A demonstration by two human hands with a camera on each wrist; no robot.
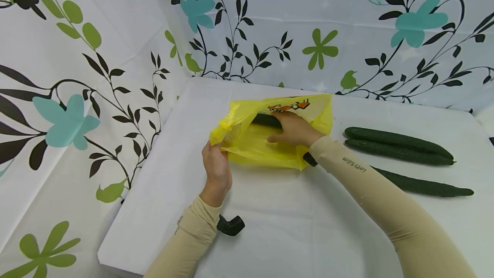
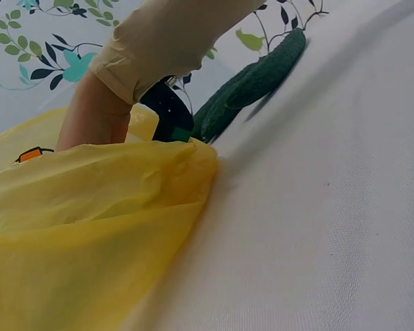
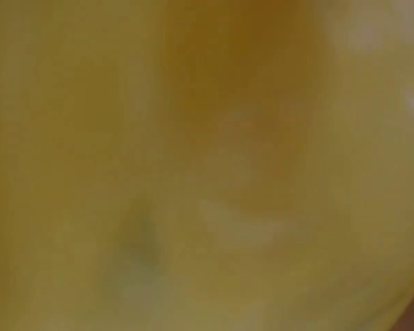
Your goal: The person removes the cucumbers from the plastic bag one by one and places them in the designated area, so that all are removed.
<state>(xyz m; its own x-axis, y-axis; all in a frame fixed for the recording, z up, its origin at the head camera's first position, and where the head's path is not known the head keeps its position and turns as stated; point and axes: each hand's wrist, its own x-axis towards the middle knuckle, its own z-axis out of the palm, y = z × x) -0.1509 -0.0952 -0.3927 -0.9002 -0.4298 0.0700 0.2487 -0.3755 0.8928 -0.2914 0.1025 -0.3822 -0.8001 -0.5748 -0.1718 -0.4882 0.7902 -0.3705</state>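
Observation:
A yellow plastic bag [image 1: 254, 149] lies on the white table with its mouth spread toward me. At its left edge, my left hand [image 1: 217, 170] grips the gathered plastic. Inside the mouth is a dark green cucumber [image 1: 266, 120], its left part hidden by the bag. My right hand [image 1: 296, 128] reaches into the bag at the cucumber's right end, fingers over it and thumb apart below it. In the left wrist view the bag [image 2: 90, 227] hides the right hand's fingers. Blurred yellow plastic [image 3: 207, 165] fills most of the right wrist view.
Right of the bag, two cucumbers [image 1: 397, 145] lie side by side. Another cucumber [image 1: 428, 185] lies nearer, partly behind the right sleeve [image 1: 370, 183]. A black device [image 1: 230, 225] shows at the left wrist. A floral curtain [image 1: 270, 25] hangs behind the white table [image 1: 270, 226].

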